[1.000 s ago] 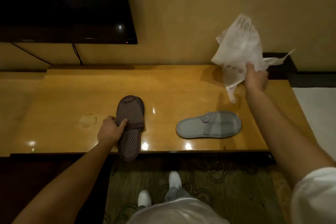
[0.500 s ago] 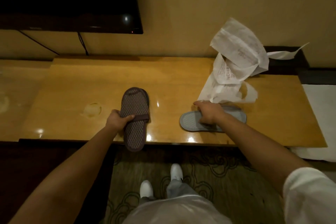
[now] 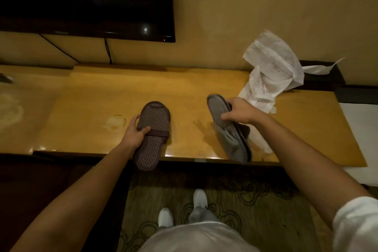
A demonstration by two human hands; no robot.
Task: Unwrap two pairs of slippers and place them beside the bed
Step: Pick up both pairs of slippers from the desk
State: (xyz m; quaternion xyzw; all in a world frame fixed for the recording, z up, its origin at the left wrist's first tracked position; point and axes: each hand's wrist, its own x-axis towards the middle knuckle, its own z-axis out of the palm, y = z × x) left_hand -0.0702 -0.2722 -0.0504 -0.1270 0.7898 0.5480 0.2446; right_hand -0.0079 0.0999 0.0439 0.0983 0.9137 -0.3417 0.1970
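A brown patterned slipper pair (image 3: 152, 129) lies stacked at the front edge of the wooden desk (image 3: 184, 96), its heel past the edge. My left hand (image 3: 134, 134) grips it at the strap, thumb on top. My right hand (image 3: 241, 111) holds a grey slipper pair (image 3: 231, 139) lifted and tilted on its side above the desk. Behind that hand the empty white wrappers (image 3: 270, 75) lie crumpled at the desk's back right, against the wall.
A dark wall-mounted TV (image 3: 88, 0) hangs above the desk's left half, cables trailing below it. A white surface (image 3: 362, 129) borders the desk on the right. Patterned carpet (image 3: 245, 200) and my white shoes (image 3: 184, 208) are below.
My right hand dropped the white wrapper at the back right, reached down to the grey slippers and has lifted them, tilted on edge. My left hand kept hold of the brown slippers.
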